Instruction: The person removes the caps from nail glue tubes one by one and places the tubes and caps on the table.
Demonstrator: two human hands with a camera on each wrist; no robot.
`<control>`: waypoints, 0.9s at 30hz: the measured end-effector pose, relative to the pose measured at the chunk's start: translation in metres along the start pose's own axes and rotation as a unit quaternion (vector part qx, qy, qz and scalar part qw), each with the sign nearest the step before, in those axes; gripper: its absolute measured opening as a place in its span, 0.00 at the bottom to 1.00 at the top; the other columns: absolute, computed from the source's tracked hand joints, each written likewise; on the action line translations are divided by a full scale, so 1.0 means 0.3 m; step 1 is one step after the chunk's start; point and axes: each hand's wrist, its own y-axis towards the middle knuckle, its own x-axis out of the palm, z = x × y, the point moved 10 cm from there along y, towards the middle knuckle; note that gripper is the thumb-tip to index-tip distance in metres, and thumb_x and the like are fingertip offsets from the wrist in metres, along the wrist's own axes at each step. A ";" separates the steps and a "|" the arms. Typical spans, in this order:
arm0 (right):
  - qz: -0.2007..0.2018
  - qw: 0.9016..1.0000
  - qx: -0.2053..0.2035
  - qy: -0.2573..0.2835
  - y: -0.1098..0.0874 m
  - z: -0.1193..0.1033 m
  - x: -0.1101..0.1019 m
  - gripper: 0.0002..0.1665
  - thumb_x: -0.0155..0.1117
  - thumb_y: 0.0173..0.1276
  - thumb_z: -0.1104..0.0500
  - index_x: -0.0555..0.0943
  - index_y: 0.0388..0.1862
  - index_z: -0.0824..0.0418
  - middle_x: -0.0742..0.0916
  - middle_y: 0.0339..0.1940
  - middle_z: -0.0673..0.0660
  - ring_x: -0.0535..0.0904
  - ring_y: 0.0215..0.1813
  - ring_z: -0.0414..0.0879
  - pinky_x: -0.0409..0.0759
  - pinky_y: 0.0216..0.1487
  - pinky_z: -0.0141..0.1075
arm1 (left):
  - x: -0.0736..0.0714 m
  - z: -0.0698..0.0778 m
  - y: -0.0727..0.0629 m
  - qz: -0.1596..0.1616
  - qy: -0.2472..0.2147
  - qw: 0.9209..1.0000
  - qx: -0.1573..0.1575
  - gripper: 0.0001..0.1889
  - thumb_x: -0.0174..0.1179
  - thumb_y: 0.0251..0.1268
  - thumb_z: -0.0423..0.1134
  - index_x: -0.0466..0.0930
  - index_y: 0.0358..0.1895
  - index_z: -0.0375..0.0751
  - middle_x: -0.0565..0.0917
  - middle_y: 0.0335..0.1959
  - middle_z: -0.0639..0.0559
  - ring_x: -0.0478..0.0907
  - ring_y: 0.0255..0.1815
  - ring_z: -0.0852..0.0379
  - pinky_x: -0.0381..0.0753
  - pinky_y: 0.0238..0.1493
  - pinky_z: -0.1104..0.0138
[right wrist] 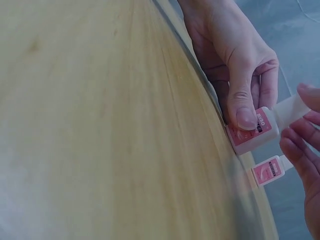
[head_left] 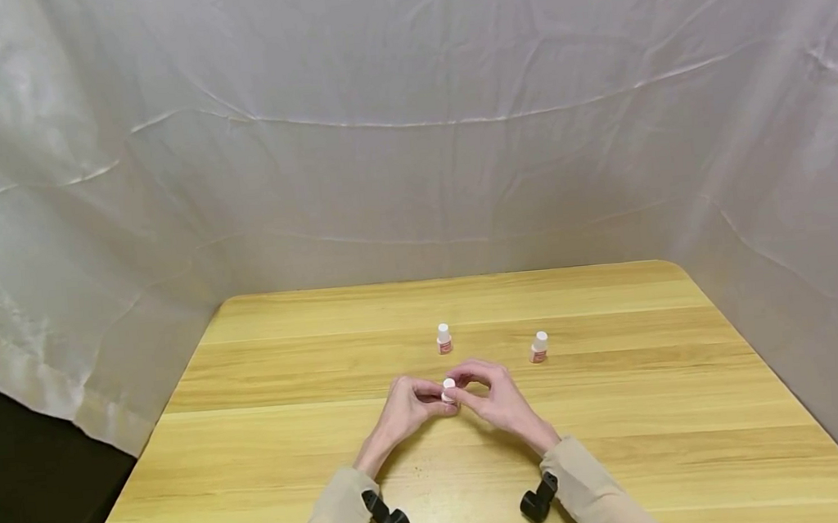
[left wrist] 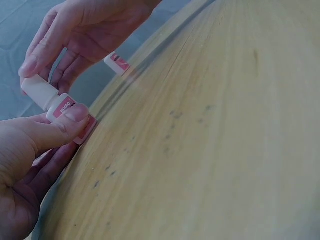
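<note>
A small white bottle with a pink label stands upright on the table between both hands. My left hand grips its body, with the thumb across the label in the left wrist view. At the top, my right hand pinches the white cap between thumb and fingers. The right wrist view shows the cap still seated on the bottle's neck, with the right hand partly cut off at the edge. Part of the bottle's body is hidden behind the left thumb.
Two similar capped bottles stand upright on the wooden table: one bottle straight behind the hands, another bottle behind and to the right. A pale curtain surrounds the table's back and sides. Black cameras sit on both wrists.
</note>
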 end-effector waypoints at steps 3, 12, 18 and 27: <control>0.021 1.000 0.013 0.004 0.000 0.009 -0.011 0.10 0.77 0.60 0.62 0.86 0.40 0.61 0.90 0.37 0.57 0.84 0.39 0.42 0.88 0.50 0.43 | 0.000 -0.002 0.001 0.002 0.003 1.000 0.001 0.12 0.78 0.50 0.37 0.91 0.39 0.40 0.92 0.36 0.43 0.90 0.36 0.50 0.86 0.40 0.74; 0.019 1.000 0.002 -0.020 0.003 -0.009 -0.013 0.07 0.76 0.60 0.63 0.87 0.37 0.58 0.90 0.36 0.53 0.84 0.40 0.38 0.87 0.52 0.38 | -0.002 -0.004 -0.001 0.006 -0.020 1.000 -0.005 0.12 0.77 0.50 0.35 0.91 0.40 0.40 0.92 0.36 0.43 0.90 0.37 0.48 0.87 0.40 0.74; -0.005 1.000 0.016 -0.002 -0.002 0.005 -0.002 0.08 0.73 0.64 0.63 0.87 0.42 0.59 0.89 0.40 0.54 0.84 0.44 0.38 0.84 0.58 0.36 | 0.000 -0.001 -0.001 0.004 -0.019 1.000 -0.003 0.12 0.78 0.50 0.36 0.91 0.40 0.40 0.92 0.37 0.43 0.90 0.38 0.48 0.87 0.41 0.74; 0.019 1.000 0.011 -0.010 0.000 0.007 -0.006 0.11 0.76 0.60 0.63 0.87 0.41 0.62 0.90 0.39 0.58 0.85 0.42 0.50 0.87 0.51 0.41 | 0.000 -0.007 0.001 0.003 0.009 1.000 0.004 0.12 0.77 0.51 0.37 0.91 0.40 0.40 0.92 0.36 0.44 0.90 0.36 0.52 0.87 0.40 0.73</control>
